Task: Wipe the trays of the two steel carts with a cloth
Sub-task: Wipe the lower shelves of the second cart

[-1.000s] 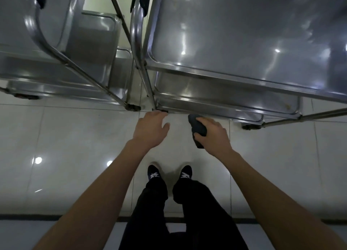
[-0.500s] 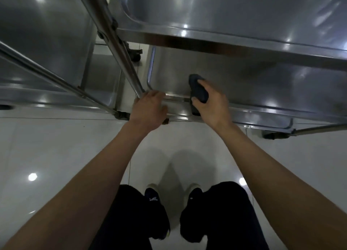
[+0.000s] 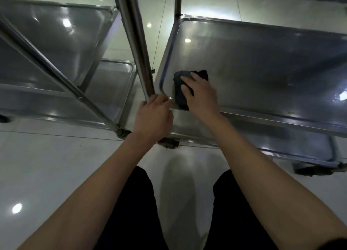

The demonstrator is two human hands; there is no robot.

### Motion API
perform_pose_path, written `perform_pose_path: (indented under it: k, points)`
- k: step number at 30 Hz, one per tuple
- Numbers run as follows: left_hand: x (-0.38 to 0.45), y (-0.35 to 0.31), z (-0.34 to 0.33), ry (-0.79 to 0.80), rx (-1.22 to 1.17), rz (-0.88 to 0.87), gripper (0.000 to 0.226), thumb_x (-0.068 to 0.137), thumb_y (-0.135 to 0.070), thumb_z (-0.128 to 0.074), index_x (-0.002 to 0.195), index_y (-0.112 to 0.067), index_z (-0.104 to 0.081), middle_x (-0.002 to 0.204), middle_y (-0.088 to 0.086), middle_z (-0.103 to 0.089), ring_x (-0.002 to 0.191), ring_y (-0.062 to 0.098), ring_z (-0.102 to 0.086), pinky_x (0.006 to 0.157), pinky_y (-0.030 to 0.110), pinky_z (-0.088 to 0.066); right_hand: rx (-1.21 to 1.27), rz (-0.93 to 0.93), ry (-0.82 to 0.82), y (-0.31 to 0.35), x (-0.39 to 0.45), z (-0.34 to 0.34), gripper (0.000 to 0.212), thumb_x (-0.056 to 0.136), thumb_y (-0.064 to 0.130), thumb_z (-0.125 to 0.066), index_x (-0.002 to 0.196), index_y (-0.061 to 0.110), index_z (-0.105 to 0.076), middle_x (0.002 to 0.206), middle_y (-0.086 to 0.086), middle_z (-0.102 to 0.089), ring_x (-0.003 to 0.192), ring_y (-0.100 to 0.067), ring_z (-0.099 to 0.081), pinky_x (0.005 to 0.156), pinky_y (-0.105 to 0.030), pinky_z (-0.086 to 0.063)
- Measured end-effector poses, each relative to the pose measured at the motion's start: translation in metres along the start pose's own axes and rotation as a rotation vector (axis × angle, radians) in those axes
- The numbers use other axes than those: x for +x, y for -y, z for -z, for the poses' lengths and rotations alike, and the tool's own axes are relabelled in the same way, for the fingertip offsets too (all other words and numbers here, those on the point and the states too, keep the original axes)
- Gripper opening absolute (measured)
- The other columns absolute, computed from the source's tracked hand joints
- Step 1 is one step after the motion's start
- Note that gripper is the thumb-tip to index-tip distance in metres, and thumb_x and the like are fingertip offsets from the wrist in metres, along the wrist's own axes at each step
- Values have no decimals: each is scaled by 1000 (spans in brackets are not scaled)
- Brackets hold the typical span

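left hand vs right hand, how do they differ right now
The left hand is curled around the cart post at the tray's near corner; the right hand lies flat inside the tray. The left hand holds no cloth; the right hand presses down on the dark cloth. Both are bare and touch the same cart.

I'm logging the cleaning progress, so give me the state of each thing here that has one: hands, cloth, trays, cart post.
left hand: closed around the base of the cart post
right hand: flat, pressing the cloth down
cloth: dark, folded, lying in the tray's near-left corner
right cart's tray: bare apart from the cloth, shiny
left cart's tray: bare, untouched
cart post: upright, gripped at the bottom
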State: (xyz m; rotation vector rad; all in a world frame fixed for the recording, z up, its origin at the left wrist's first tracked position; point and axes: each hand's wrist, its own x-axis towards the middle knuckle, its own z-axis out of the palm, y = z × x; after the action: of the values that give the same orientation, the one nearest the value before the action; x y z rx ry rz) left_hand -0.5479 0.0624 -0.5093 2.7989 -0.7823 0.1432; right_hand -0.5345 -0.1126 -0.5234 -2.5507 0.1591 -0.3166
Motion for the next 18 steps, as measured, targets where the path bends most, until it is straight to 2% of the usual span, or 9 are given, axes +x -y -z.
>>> perform_pose_path:
  k: [3,5,7,12,15,18]
  points:
    - [1,-2,-4,-28,17,-3,30,88,-15,-51,110,-10,-70,117,5,-67,111,28,-58,87,46,-52,-137,12,121,-8,7,-14,49,105,45,-21,152,38,-32,165,3,-17,152,-21,-11,121,-47,-9]
    - [-2,-2,-4,-28,7,-2,35,85,-10,-44,108,-7,-70,116,5,-66,109,29,-58,84,44,-52,-143,15,207,-10,15,-19,51,104,47,-17,154,41,-22,167,6,-7,153,-19,-1,121,-46,1]
    - [-5,-2,-1,-8,-10,-3,39,81,-3,-46,112,-6,-69,118,5,-64,112,29,-57,80,43,-52,-143,8,297,-6,26,-20,52,103,48,-15,155,46,-14,167,8,1,153,-17,6,120,-45,7]
    - [-9,-4,4,50,2,22,36,84,-3,-49,116,-6,-64,127,6,-55,112,27,-58,79,39,-50,-191,57,381,7,40,-22,51,104,44,-17,155,46,-10,167,8,6,153,-19,9,120,-46,7]
    - [-14,-6,0,66,53,21,44,86,-6,-47,128,-9,-57,139,5,-46,123,25,-52,83,38,-49,-175,61,366,4,38,-21,51,104,41,-18,155,46,-13,167,9,2,153,-18,6,120,-45,6]
    - [-14,-8,-2,56,43,39,48,91,-11,-43,137,-12,-52,143,2,-46,131,23,-47,87,41,-49,-159,56,341,-3,33,-18,51,103,41,-17,155,46,-15,167,9,-1,153,-17,3,120,-44,5]
